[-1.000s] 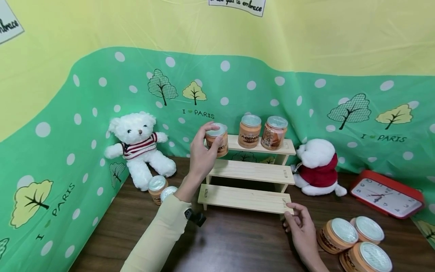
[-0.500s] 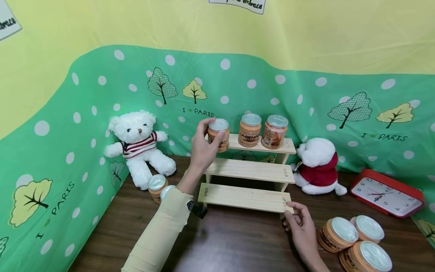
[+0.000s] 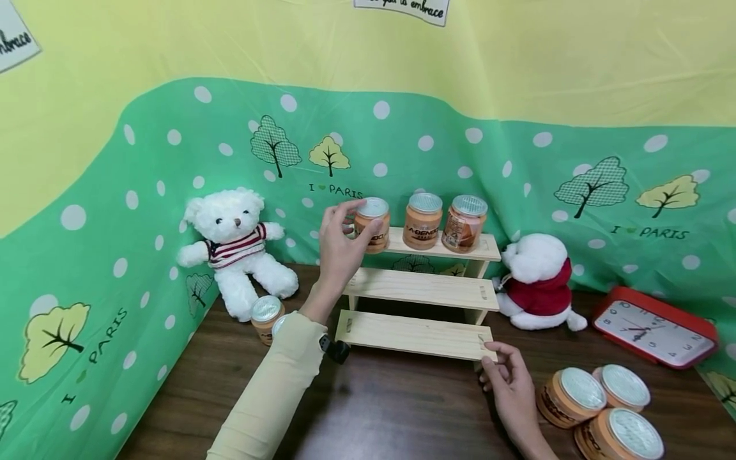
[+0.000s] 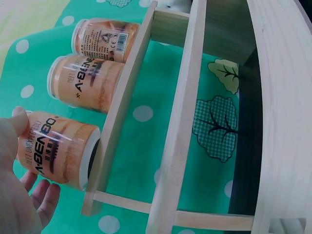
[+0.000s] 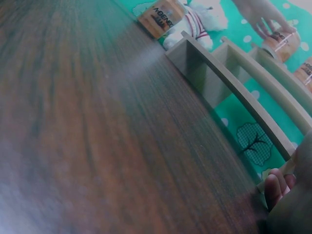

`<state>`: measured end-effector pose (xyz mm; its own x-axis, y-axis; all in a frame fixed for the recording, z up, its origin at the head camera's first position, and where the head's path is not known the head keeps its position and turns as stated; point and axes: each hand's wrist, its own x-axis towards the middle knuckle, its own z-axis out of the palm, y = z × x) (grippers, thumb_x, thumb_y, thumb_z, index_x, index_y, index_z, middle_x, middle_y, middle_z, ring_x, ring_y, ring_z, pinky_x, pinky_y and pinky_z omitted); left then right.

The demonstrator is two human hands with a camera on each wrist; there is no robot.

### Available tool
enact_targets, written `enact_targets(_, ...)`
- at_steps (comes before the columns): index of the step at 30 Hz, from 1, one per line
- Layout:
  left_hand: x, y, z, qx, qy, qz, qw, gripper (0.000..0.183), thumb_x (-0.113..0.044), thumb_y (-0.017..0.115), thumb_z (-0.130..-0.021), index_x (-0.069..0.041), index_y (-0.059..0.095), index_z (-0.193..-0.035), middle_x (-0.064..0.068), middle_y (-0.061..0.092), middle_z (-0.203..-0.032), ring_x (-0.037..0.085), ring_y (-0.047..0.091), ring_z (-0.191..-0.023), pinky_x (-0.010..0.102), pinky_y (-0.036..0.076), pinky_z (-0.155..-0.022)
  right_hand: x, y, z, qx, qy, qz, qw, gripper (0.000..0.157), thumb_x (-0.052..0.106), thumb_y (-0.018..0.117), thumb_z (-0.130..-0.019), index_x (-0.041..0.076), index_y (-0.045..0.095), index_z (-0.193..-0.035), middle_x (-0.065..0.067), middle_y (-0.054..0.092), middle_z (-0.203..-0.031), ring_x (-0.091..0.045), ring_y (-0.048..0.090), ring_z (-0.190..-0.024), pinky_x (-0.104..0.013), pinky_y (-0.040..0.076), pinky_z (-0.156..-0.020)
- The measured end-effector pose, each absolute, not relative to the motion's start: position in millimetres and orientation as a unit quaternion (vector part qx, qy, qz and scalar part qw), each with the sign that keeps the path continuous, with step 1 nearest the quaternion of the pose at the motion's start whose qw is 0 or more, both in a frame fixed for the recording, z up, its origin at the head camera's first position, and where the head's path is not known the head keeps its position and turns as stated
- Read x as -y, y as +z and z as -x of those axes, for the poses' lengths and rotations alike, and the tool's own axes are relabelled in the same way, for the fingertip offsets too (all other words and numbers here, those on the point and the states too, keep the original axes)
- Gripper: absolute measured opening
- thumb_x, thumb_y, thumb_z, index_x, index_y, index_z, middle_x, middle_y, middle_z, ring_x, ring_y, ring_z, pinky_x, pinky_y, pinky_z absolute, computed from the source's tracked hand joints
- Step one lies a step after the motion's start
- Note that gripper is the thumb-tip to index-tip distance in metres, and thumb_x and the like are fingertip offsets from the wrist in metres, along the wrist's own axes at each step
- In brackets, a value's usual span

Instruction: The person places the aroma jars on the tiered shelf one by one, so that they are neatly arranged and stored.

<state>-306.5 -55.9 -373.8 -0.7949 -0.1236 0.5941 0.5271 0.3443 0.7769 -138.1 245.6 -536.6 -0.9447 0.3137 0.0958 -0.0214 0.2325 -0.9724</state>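
My left hand (image 3: 343, 246) grips an orange jar with a clear ridged lid (image 3: 372, 225) at the left end of the top board of a three-step wooden shelf (image 3: 425, 289). In the left wrist view the held jar (image 4: 58, 150) leans slightly, its base close against the board; whether it bears its full weight there I cannot tell. To its right stand two similar jars (image 3: 423, 221), upright on that same board. My right hand (image 3: 510, 386) pinches the right front corner of the lowest board, thumb above; its other fingers are partly hidden.
Three jars (image 3: 575, 397) stand on the dark wooden table (image 3: 402, 409) at the right. Two more (image 3: 267, 319) are at the left, one mostly behind my left sleeve. A white teddy bear (image 3: 236, 252), a plush in red (image 3: 537, 284) and a red clock (image 3: 655, 329) flank the shelf.
My left hand has carried the jar slightly back and to the right, over the left end of the top board. My right hand has stayed at the shelf corner.
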Motion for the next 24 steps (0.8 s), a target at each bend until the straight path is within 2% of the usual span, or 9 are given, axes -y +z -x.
enact_targets(7, 51.6, -375.0, 311.8, 0.759, -0.570, 0.115, 0.293, 0.052, -0.031, 0.088, -0.098, -0.010, 0.073, -0.143, 0.020, 0.060, -0.126, 0.035, 0.063, -0.109, 0.050, 0.060, -0.095, -246.9, -538.0, 138.9, 0.772, 0.613, 0.096, 0.136, 0.029, 0.005, 0.061, -0.114, 0.000, 0.056, -0.142, -0.004, 0.061, -0.097, -0.014, 0.064, -0.074, -0.025, 0.056, -0.061)
enact_targets(24, 41.0, -380.6, 323.3, 0.738, -0.595, 0.105, 0.301, 0.054, -0.030, 0.087, -0.100, -0.012, 0.071, -0.148, 0.022, 0.059, -0.130, 0.034, 0.066, -0.114, 0.046, 0.061, -0.098, -245.9, -537.1, 138.0, 0.772, 0.613, 0.096, 0.137, 0.029, 0.004, 0.061, -0.114, 0.000, 0.056, -0.142, -0.004, 0.060, -0.096, -0.014, 0.064, -0.074, -0.025, 0.056, -0.061)
